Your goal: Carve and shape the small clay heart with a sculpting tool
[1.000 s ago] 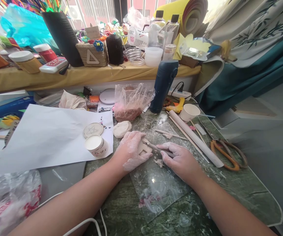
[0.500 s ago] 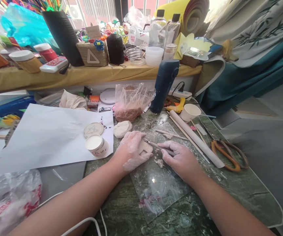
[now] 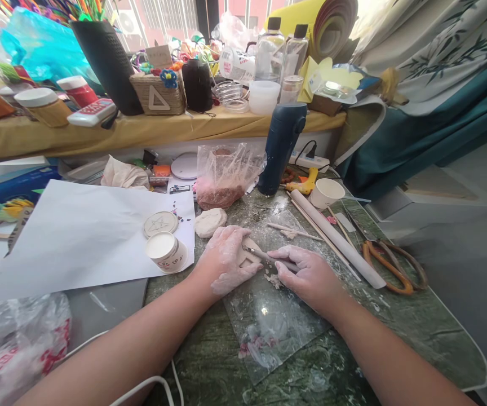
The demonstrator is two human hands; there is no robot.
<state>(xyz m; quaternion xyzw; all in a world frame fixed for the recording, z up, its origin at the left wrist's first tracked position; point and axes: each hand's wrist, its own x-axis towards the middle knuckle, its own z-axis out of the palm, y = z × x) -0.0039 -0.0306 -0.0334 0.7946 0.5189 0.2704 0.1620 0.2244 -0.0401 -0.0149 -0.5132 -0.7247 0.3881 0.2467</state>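
Note:
My left hand (image 3: 223, 260), dusted with white powder, curves around a flat pale clay piece (image 3: 243, 258), thumb and fingers on its edges. A small recess shows in the clay; part of the piece is hidden under the hand. Pinched in my powdery right hand (image 3: 309, 277) is a slim clay carving tool (image 3: 262, 255), its tip against the clay's upper face. Clay crumbs (image 3: 274, 280) lie just below the tool on a clear sheet (image 3: 269, 324). Behind my left hand rests a rounded lump of white clay (image 3: 210, 223).
White paper (image 3: 95, 231) at left bears a paper cup (image 3: 164, 252) and a star-marked disc (image 3: 160, 224). Behind stand a bag of reddish clay (image 3: 220, 189) and a blue flask (image 3: 281, 149). A roller (image 3: 339, 239) and scissors (image 3: 389, 265) lie at right.
The carving tool's tip has shifted slightly left and down across the clay, with my right hand moving a little. My left hand keeps its hold.

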